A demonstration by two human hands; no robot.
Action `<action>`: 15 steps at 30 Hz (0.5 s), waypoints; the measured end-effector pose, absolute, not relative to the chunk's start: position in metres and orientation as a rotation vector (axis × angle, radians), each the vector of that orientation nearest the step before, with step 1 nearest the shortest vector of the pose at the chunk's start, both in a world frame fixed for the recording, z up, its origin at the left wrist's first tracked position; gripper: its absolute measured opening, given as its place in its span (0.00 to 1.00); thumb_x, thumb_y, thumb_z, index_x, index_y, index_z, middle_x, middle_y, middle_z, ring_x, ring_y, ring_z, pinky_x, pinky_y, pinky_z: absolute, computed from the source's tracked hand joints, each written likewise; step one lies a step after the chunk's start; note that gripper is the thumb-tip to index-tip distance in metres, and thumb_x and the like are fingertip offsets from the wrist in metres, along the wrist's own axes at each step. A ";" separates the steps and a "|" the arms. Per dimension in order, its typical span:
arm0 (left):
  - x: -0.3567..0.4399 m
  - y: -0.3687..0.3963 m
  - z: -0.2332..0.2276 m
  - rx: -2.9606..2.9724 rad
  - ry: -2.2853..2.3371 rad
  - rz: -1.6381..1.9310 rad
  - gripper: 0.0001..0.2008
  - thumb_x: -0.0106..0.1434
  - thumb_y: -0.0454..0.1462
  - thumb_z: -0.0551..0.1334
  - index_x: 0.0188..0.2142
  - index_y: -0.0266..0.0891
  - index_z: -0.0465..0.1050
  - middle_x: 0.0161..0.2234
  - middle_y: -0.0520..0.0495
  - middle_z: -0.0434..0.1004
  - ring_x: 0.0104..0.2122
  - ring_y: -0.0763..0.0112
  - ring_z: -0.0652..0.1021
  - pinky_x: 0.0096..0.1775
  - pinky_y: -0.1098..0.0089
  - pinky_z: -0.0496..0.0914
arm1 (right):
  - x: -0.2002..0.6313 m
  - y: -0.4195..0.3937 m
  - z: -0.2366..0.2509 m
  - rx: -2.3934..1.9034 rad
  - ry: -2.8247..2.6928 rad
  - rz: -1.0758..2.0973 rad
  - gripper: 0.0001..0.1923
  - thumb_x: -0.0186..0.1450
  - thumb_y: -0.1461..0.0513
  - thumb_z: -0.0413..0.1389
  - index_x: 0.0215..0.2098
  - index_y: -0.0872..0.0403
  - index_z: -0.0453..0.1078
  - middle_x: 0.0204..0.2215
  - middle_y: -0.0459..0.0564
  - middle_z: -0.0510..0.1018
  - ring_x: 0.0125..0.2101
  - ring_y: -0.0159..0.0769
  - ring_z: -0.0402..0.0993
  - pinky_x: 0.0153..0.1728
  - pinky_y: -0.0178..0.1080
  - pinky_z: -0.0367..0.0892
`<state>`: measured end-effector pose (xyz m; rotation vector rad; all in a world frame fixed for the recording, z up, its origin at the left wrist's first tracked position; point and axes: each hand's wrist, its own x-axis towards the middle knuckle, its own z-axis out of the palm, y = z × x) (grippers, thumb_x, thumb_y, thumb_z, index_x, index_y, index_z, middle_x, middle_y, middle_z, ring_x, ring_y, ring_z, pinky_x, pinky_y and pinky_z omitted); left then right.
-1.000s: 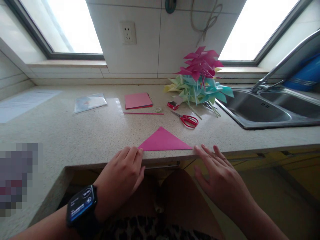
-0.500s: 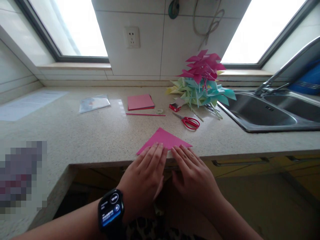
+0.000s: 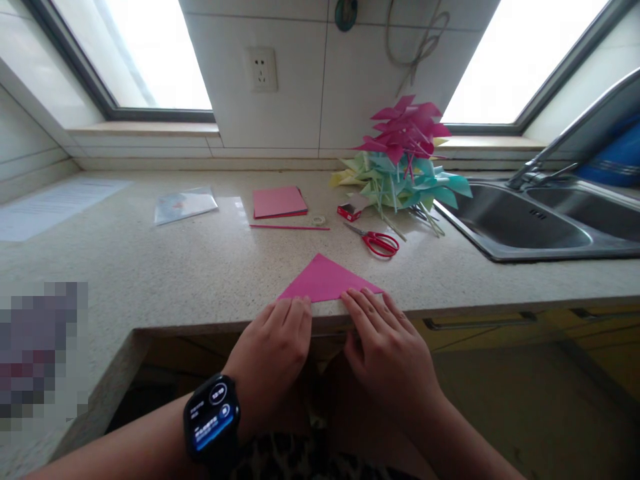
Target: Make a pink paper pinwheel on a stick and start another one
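left grip (image 3: pixel 273 347): flat and released, fingertips pinning the near left edge of the pink paper triangle (image 3: pixel 327 280).
right grip (image 3: pixel 387 347): released, fingers pressing the near right edge.
triangle: flat at desk (image 3: pixel 175 267) front edge.
beyond: red scissors (image 3: pixel 375 241), pinwheel pile (image 3: pixel 403 160).
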<state>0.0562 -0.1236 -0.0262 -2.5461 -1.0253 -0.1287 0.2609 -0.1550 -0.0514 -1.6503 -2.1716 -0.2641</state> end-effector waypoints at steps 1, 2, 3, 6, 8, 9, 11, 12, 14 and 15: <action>0.053 -0.123 -0.023 -2.514 -1.029 -0.107 0.20 0.63 0.25 0.57 0.54 0.22 0.72 0.42 0.33 0.78 0.38 0.56 0.78 0.40 0.57 0.76 | 0.261 -0.155 -0.051 -1.645 -2.171 -0.267 0.27 0.66 0.65 0.52 0.64 0.58 0.66 0.63 0.52 0.71 0.63 0.45 0.66 0.68 0.52 0.53; 0.049 -0.122 -0.021 -2.490 -1.031 -0.097 0.18 0.62 0.23 0.57 0.51 0.23 0.74 0.39 0.36 0.78 0.35 0.57 0.77 0.38 0.58 0.77 | 0.262 -0.155 -0.052 -1.637 -2.170 -0.268 0.27 0.66 0.65 0.52 0.64 0.58 0.66 0.63 0.52 0.71 0.63 0.45 0.66 0.69 0.52 0.52; 0.045 -0.120 -0.018 -2.481 -1.028 -0.102 0.17 0.60 0.21 0.57 0.47 0.25 0.75 0.36 0.38 0.77 0.33 0.57 0.77 0.36 0.59 0.76 | 0.262 -0.155 -0.052 -1.628 -2.170 -0.270 0.27 0.66 0.65 0.52 0.64 0.58 0.66 0.63 0.52 0.71 0.63 0.45 0.65 0.69 0.52 0.52; 0.035 -0.115 -0.011 -2.543 -0.983 -0.147 0.13 0.59 0.21 0.58 0.40 0.30 0.76 0.32 0.42 0.75 0.31 0.58 0.75 0.33 0.59 0.76 | 0.261 -0.155 -0.052 -1.609 -2.158 -0.274 0.26 0.67 0.65 0.53 0.63 0.57 0.67 0.62 0.52 0.72 0.63 0.45 0.65 0.68 0.53 0.51; 0.030 -0.113 -0.008 -2.616 -0.936 -0.190 0.10 0.59 0.22 0.60 0.36 0.33 0.75 0.32 0.44 0.74 0.31 0.57 0.75 0.32 0.58 0.75 | 0.259 -0.155 -0.051 -1.606 -2.129 -0.280 0.25 0.67 0.65 0.53 0.62 0.57 0.68 0.61 0.52 0.73 0.62 0.47 0.66 0.66 0.54 0.55; 0.029 -0.112 -0.007 -2.648 -0.910 -0.220 0.09 0.59 0.23 0.61 0.35 0.34 0.74 0.31 0.44 0.74 0.30 0.57 0.74 0.32 0.58 0.75 | 0.258 -0.156 -0.050 -1.607 -2.107 -0.284 0.23 0.67 0.64 0.54 0.61 0.57 0.69 0.60 0.52 0.74 0.61 0.49 0.67 0.64 0.55 0.58; 0.027 -0.112 -0.008 -2.695 -0.855 -0.301 0.07 0.59 0.24 0.63 0.33 0.36 0.73 0.31 0.46 0.73 0.30 0.57 0.73 0.30 0.58 0.73 | 0.256 -0.156 -0.049 -1.595 -2.061 -0.292 0.21 0.67 0.63 0.56 0.58 0.56 0.71 0.58 0.52 0.77 0.57 0.53 0.69 0.58 0.56 0.63; 0.027 -0.113 -0.009 -2.712 -0.826 -0.349 0.06 0.60 0.25 0.63 0.33 0.37 0.72 0.30 0.46 0.72 0.29 0.58 0.72 0.30 0.59 0.72 | 0.254 -0.156 -0.049 -1.579 -2.044 -0.295 0.20 0.67 0.62 0.57 0.58 0.56 0.72 0.57 0.52 0.77 0.55 0.53 0.71 0.55 0.56 0.65; 0.028 -0.117 -0.011 -2.749 -0.774 -0.458 0.05 0.62 0.28 0.63 0.33 0.38 0.72 0.29 0.47 0.71 0.29 0.60 0.71 0.29 0.61 0.69 | 0.251 -0.156 -0.048 -1.523 -2.024 -0.282 0.19 0.67 0.64 0.58 0.56 0.55 0.72 0.54 0.53 0.79 0.48 0.51 0.73 0.50 0.55 0.67; 0.029 -0.119 -0.012 -2.772 -0.750 -0.519 0.04 0.63 0.29 0.62 0.33 0.38 0.72 0.29 0.47 0.71 0.28 0.61 0.70 0.29 0.61 0.68 | 0.249 -0.156 -0.049 -1.487 -2.012 -0.262 0.18 0.67 0.65 0.58 0.55 0.54 0.73 0.52 0.53 0.80 0.46 0.49 0.74 0.48 0.53 0.68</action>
